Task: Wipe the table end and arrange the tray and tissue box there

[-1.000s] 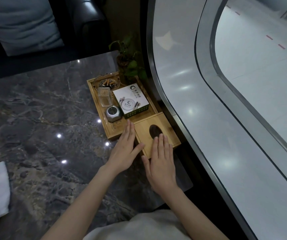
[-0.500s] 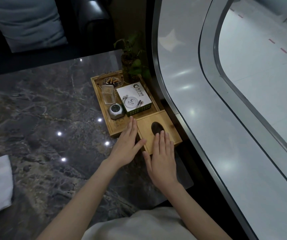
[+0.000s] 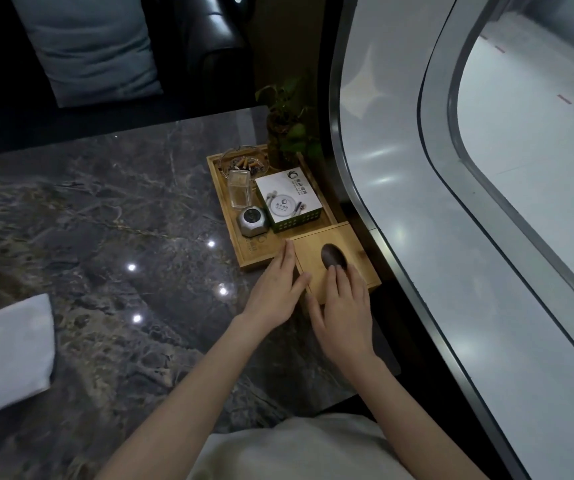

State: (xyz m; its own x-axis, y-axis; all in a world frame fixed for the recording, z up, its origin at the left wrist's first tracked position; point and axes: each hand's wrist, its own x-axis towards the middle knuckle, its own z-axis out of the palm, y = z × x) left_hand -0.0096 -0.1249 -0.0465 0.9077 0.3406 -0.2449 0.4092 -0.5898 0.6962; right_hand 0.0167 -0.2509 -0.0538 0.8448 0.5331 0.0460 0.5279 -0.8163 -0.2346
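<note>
- Head view: the dark marble table (image 3: 112,237) fills the left and middle; at its far right end sits the wooden tray (image 3: 230,216), with the wooden tissue box (image 3: 351,252) butted against the tray's near right corner, beside the curved grey ledge (image 3: 417,237).
- The left hand (image 3: 273,292) lies flat with fingers straight and together, pressed along the tissue box's left side — its fingertips reach the tray's near edge, the thumb spread toward the box top. It grips nothing.
- The right hand (image 3: 342,310) rests palm down on the box lid, fingers extended, the tips at the rim of the dark oval opening (image 3: 332,256). It too is flat and unclenched, holding nothing.
- On the tray, from far to near: a glass ashtray (image 3: 244,162) with cigarette butts, a clear toothpick holder (image 3: 240,188), a white printed box (image 3: 289,199), and a small silver faceted device (image 3: 252,221).
- A potted plant (image 3: 289,123) stands at the tray's far right corner.
- A white folded cloth (image 3: 4,355) lies on the table at the left edge — well apart from both hands.
- A grey cushion (image 3: 88,46) leans on the dark seat beyond the table.
</note>
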